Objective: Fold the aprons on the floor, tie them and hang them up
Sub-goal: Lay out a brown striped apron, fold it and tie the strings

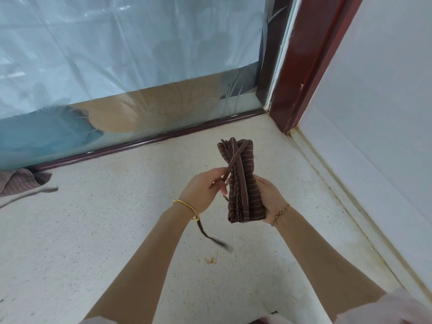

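A dark brown striped apron [245, 183], folded into a narrow bundle, is held upright above the floor. My right hand [268, 197] grips the bundle from the right side and below. My left hand [203, 190] pinches the apron's brown strap [233, 160], which crosses diagonally over the bundle's top half. The strap's loose end [210, 237] dangles below my left wrist, blurred. A second striped apron [21, 181] lies crumpled on the floor at the far left, its strap [30, 195] trailing beside it.
The speckled pale floor [117, 230] meets a frosted glass door [117, 66] with a dark red bottom rail ahead. A dark red door frame [304, 66] stands in the corner, with a white wall [374, 113] on the right. A small orange scrap [210, 260] lies on the floor.
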A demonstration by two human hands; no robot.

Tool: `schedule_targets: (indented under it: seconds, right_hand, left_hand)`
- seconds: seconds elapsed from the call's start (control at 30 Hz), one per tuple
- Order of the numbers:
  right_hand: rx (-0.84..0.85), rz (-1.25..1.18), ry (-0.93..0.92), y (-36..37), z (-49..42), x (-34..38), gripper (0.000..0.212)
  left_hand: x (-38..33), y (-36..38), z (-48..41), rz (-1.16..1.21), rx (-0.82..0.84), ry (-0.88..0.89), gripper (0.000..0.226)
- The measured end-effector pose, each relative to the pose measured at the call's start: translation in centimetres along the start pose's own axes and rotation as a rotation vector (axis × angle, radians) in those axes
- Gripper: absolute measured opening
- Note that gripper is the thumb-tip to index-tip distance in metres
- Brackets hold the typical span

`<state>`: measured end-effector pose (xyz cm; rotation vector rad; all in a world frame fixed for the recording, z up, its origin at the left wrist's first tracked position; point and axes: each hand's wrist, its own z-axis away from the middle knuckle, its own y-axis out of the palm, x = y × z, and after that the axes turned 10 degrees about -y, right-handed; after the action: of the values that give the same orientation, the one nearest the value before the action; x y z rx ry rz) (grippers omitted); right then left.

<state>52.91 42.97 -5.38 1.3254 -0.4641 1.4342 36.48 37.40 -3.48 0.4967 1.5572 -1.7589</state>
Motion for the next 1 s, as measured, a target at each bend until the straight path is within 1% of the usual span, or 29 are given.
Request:
schedule_targets:
  seconds: [0.03,0.1,0.13,0.2,0.27,0.33,0.4,0.53,0.6,0.67,0.73,0.83,0.93,1.0]
  right_hand:
    - [0.018,-0.02,0.001,0.1,0.1,-0.1,0.026]
    - [0.027,-0.032,0.001,0.4,0.1,-0.2,0.027]
    - [0.023,-0.036,0.003,0.5,0.0,-0.3,0.027]
    - [0.026,-0.038,0.014,0.9,-0.1,-0.4,0.027]
    - [0.036,-0.051,0.028,1.3,0.0,-0.5,0.026]
    - [0.048,-0.078,0.04,1.4,-0.1,-0.5,0.026]
    - [0.047,-0.128,0.062,1.5,0.0,-0.6,0.026]
    - [0.053,-0.188,0.084,1.8,-0.1,-0.5,0.024]
    - [0.069,-0.174,0.082,1.8,-0.2,-0.4,0.025]
    - [0.093,-0.163,0.076,1.6,-0.2,-0.3,0.026]
    - [0.102,-0.17,0.075,1.5,-0.1,-0.2,0.026]
    - [0.111,-0.179,0.087,1.5,-0.1,-0.2,0.026]
    - [0.108,-0.164,0.087,1.6,-0.3,-0.4,0.025]
    - [0.106,-0.139,0.072,1.6,-0.4,-0.2,0.025]
  left_hand:
    - [0.3,0.3,-0.1,-0.096,-0.056,0.018,0.027]
    - [0.7,0.9,-0.2,-0.283,-0.102,0.05,0.023]
    - [0.9,1.2,-0.2,-0.308,-0.125,0.05,0.023]
    - [0.6,1.9,-0.1,-0.224,-0.207,0.021,0.02]
    - [0.3,2.5,0.1,-0.147,-0.328,0.012,0.016]
    - [0.4,2.9,0.0,-0.155,-0.456,0.038,0.009]
    - [0.7,3.0,-0.3,-0.158,-0.509,0.03,0.01]
    - [0.3,3.0,-0.4,0.089,-0.363,0.063,0.023]
    - [-0.1,3.0,0.0,0.29,-0.314,0.018,0.024]
    - [-0.1,3.1,0.4,0.423,-0.28,-0.046,0.024]
    - [-0.2,3.1,0.5,0.446,-0.266,-0.044,0.023]
    - [-0.6,3.0,0.3,0.495,-0.21,-0.048,0.031]
    - [-0.5,2.9,0.0,0.478,-0.165,-0.07,0.029]
    - [-0.2,2.8,-0.2,0.467,-0.14,-0.081,0.032]
